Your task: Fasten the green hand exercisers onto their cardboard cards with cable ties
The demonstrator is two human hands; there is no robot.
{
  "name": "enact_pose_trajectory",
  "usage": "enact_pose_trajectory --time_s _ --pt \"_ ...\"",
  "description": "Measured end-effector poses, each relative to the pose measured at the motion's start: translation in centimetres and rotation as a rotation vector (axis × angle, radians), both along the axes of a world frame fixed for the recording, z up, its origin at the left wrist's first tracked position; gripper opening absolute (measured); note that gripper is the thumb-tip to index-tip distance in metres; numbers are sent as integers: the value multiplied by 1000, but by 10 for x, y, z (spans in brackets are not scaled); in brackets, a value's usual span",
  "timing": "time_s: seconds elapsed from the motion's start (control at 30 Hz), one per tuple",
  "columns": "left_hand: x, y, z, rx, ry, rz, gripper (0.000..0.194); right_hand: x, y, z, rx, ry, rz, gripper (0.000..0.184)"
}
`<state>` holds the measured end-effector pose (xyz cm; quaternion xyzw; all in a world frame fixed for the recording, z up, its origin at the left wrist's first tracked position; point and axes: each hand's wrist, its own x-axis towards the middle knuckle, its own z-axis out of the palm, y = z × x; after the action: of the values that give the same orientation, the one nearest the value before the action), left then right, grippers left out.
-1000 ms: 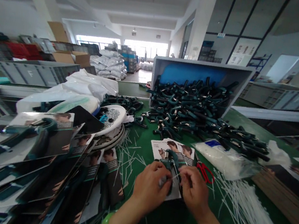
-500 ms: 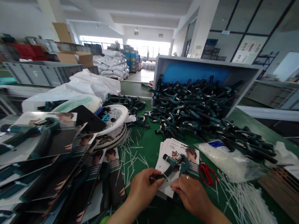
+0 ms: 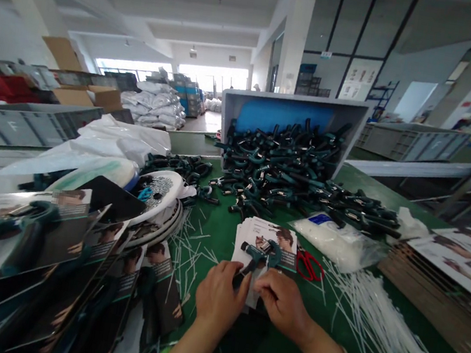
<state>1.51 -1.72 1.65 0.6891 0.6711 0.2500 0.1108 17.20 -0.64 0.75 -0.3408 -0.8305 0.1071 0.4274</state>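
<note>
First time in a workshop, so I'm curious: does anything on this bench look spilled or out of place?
The gray bin sits tipped on its side, dark green tools spilled onto the tabletop, and white ties lie scattered left of the center cards: untidy, though perhaps deliberate.

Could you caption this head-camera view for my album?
Left hand and right hand at a dark-green tool on printed cards, with red-handled scissors and white strips nearby.

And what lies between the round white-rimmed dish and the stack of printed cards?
Loose white cable ties, scattered over the green tabletop; the head view shows this.
</note>
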Motion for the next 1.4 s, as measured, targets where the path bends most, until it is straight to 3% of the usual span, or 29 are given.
enact_pose_trajectory --time_s 0.13,0.3,0.4,0.47,0.57,0.67,0.8,0.93,1.0,1.1,1.17,1.33,1.4 --pt "0 2 0 8 23 -24 26 -1 -1 -2 28 108 -27 12" --pt "0 0 -1 -4 16 -44 25 -3 -8 -2 36 17 42 15" --pt "-1 0 -3 -26 18 -46 26 10 -6 6 -50 -49 44 17" --pt "-2 0 -3 -49 8 -44 28 30 2 13 -144 -83 -111 18" --pt "-2 0 3 -88 -5 -42 30 68 25 21 -321 -237 -581 22" --pt "2 2 17 -52 -21 -61 28 89 47 19 -543 -595 -701 19" --pt "18 10 28 -16 7 -160 20 90 65 11 -606 -611 -703 19" --pt "31 20 20 -93 -37 -118 15 98 66 16 -690 -521 -680 20" --pt "31 24 14 -111 -106 -91 15 104 58 20 -737 -409 -625 30" --pt "28 27 8 -117 -226 -81 17 104 34 23 -782 -109 -433 45" --pt "25 29 7 -140 -297 -83 17 97 16 22 -723 -104 -325 49" --pt "22 32 4 -156 -403 -91 18 85 -12 20 -136 -585 -385 55" --pt "22 34 3 -145 -422 -95 19 85 -16 20 6 -687 -373 56"
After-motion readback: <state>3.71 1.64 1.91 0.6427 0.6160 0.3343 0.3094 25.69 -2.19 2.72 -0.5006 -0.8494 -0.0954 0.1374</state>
